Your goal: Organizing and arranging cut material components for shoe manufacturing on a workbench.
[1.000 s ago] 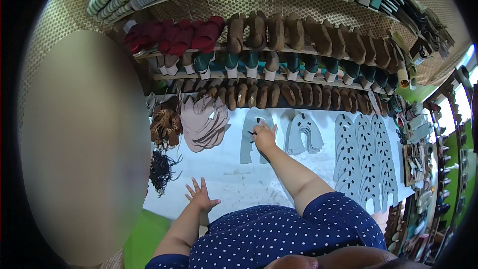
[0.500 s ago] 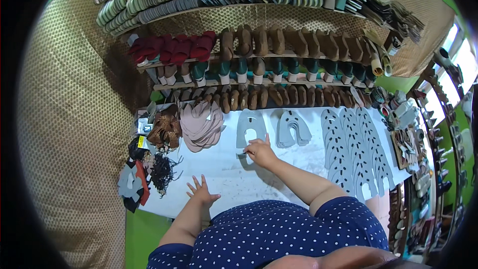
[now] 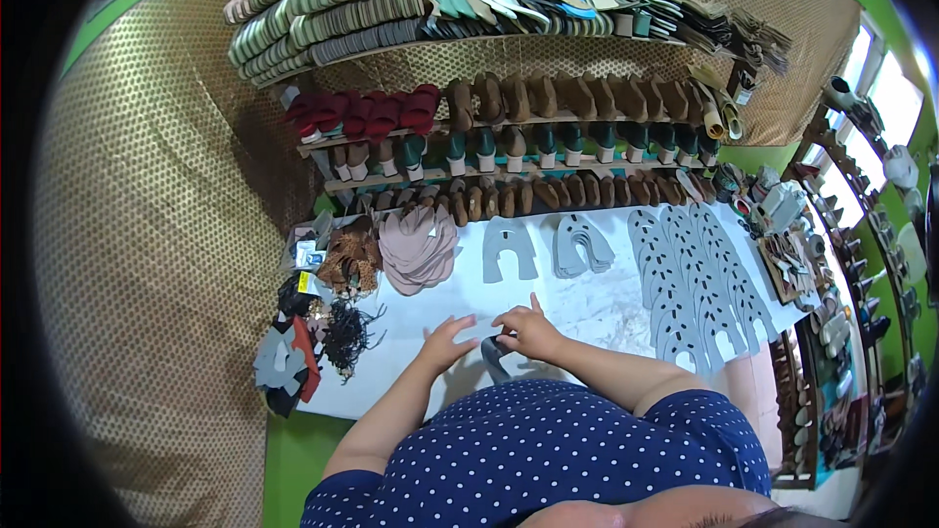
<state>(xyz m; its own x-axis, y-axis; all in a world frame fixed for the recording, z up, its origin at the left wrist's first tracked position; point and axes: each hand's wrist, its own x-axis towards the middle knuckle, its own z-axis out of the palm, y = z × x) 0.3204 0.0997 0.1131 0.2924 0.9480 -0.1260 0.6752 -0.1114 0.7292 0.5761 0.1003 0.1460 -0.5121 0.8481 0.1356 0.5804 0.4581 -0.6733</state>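
Observation:
Pinched in the fingers of my right hand (image 3: 531, 333) is a grey shoe-upper piece (image 3: 493, 362), hanging bent close to my body. My left hand (image 3: 448, 344) is just left of that piece, fingers stretched and apart, holding nothing. Beyond my hands, a flat grey U-shaped upper piece (image 3: 508, 235) with a small slot lies on the white table (image 3: 430, 318). To its right sits a stack of similar grey pieces (image 3: 571, 259). Farther right, long overlapping rows of slotted grey pieces (image 3: 675, 279) spread over the tabletop.
Left on the table are pink pieces (image 3: 416, 254), leopard-print material (image 3: 350, 259), black straps (image 3: 350, 332) and grey and red scraps (image 3: 279, 364). Behind, shelves hold dark red slippers (image 3: 377, 115), brown shoe forms (image 3: 577, 98) and stacked soles (image 3: 362, 24). Shoe racks (image 3: 841, 284) stand at the right.
My right hand has drawn back toward my body with a grey piece lifted off the table. My left hand has moved up and right, close to it.

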